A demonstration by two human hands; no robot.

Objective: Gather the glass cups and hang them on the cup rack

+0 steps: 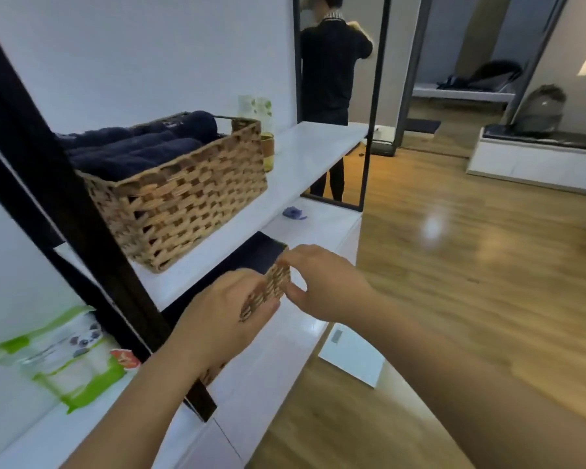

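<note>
No glass cup or cup rack shows in the head view. My left hand [224, 309] and my right hand [322, 282] both hold a small woven basket [271, 289] on the lower white shelf [271, 350]. The left hand's fingers curl over the basket's front wall. On its right corner the right hand pinches with thumb below and fingers above. Dark cloth lies inside this basket. Most of the basket is hidden by the shelf above and by my hands.
A larger woven basket [183, 198] of dark blue towels stands on the upper white shelf [312, 154], with bottles [261, 130] behind it. Green wipe packs [65, 357] lie at left. A black frame post [92, 238] crosses the shelves. A mirror [335, 96] shows a person. Wooden floor [471, 248] spreads right.
</note>
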